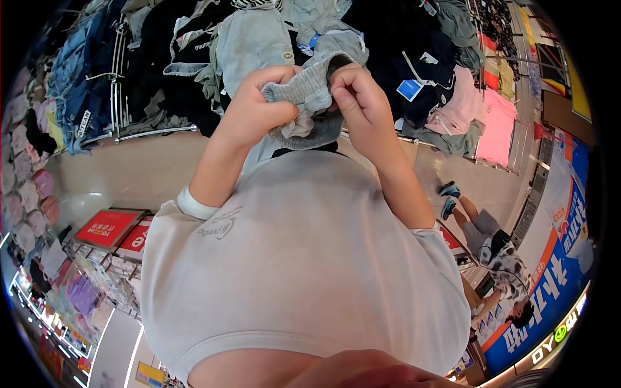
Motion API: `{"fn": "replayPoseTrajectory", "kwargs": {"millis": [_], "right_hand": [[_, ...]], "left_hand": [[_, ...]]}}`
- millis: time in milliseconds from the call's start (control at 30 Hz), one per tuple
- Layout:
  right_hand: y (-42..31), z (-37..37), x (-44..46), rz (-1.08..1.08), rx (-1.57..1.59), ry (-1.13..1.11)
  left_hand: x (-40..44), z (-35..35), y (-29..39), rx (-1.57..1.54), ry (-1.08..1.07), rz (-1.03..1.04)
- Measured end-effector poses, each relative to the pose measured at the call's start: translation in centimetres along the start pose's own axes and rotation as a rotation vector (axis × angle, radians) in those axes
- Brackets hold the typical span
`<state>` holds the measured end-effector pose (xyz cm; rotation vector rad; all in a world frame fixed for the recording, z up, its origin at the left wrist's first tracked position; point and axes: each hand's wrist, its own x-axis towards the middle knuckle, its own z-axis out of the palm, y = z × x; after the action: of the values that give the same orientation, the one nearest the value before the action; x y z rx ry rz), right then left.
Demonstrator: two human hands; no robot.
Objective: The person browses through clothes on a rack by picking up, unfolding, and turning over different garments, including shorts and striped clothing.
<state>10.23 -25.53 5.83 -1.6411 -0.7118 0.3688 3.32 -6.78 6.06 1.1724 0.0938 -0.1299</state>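
A bunched grey garment (312, 87) with a ribbed band is held up in front of my chest. My left hand (264, 103) is closed on its left side, with the thumb pressed along the ribbed edge. My right hand (364, 98) pinches the right side, thumb against fingers. Part of the band curves below and between the hands. What lies inside the folds I cannot make out. Just beyond my hands lies a light grey garment (249, 40) on a heap of clothes.
A metal rack (118, 71) with blue denim clothes (77, 58) stands left. Dark clothes with a blue tag (409, 89) and pink garments (497, 123) lie right. Red signs (107, 227) stand behind me at lower left. Another person (495, 249) is at lower right.
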Motion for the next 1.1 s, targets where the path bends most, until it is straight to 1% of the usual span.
{"fn": "replayPoseTrajectory", "kwargs": {"millis": [33,100,133,200,367,433,467,500,567,600,633,700,767,833,867,900,967,1000,1033,1100], "right_hand": [[0.1,-0.5,-0.1,-0.004,0.011,0.003],[0.3,-1.5,-0.4,0.128,0.27,-0.056],[0.7,-2.0,-0.5,0.122,0.282,-0.055],[1.5,-3.0,-0.6,0.141,0.432,-0.042],[2.7,-5.9,-1.0,0.139,0.488,-0.026],[3.3,-6.9,-1.4,0.185,0.392,-0.041],[3.6,-7.2,-1.5,0.206,0.426,0.011],[4.1,-7.5,-1.6,0.209,0.436,0.009],[5.0,-8.0,-1.9,0.208,0.32,0.203],[5.0,-8.2,-2.0,0.222,0.314,0.253],[5.2,-8.4,-2.2,0.22,0.323,0.252],[5.8,-8.5,-2.4,0.072,-0.141,0.237],[6.4,-7.7,-3.0,0.069,-0.168,0.226],[5.9,-6.6,-3.5,0.282,-0.105,0.028],[5.2,-6.1,-3.8,0.314,-0.204,0.007],[6.1,-5.9,-4.0,0.316,-0.198,0.016],[10.1,-5.0,-4.3,0.348,-0.006,-0.076],[10.6,-5.0,-3.9,0.399,0.117,-0.108],[10.7,-5.2,-4.2,0.398,0.121,-0.104],[9.6,-6.1,-4.8,0.501,0.819,0.006]], "left_hand": [[0.2,0.6,0.0,-0.013,0.018,-0.014],[0.7,1.3,-0.5,-0.012,0.013,0.018],[1.0,1.7,-0.7,-0.023,0.004,0.054],[1.2,2.7,-0.4,-0.008,0.042,0.03],[1.6,3.4,-1.0,0.021,0.112,-0.028],[1.7,3.9,-0.7,-0.016,0.158,-0.066],[1.7,3.9,-0.7,-0.009,0.165,-0.071],[1.6,3.9,-0.8,-0.037,0.172,-0.081],[1.4,4.3,-1.0,-0.058,0.185,-0.093],[1.3,4.5,-1.1,-0.122,0.227,-0.087],[1.1,4.7,-1.2,-0.185,0.27,-0.08],[0.9,5.1,-1.1,-0.191,0.301,-0.061],[0.8,5.4,-1.0,-0.194,0.322,-0.043],[0.7,5.6,-1.0,-0.153,0.346,-0.066],[0.7,5.7,-1.0,-0.145,0.341,-0.069],[0.7,5.9,-1.0,-0.143,0.339,-0.042],[0.8,6.2,-1.0,-0.139,0.333,-0.018],[0.9,6.4,-0.8,-0.211,0.35,0.015],[0.8,6.5,-0.6,-0.282,0.368,0.047],[0.7,5.7,-0.6,-0.27,0.39,0.072]]}}
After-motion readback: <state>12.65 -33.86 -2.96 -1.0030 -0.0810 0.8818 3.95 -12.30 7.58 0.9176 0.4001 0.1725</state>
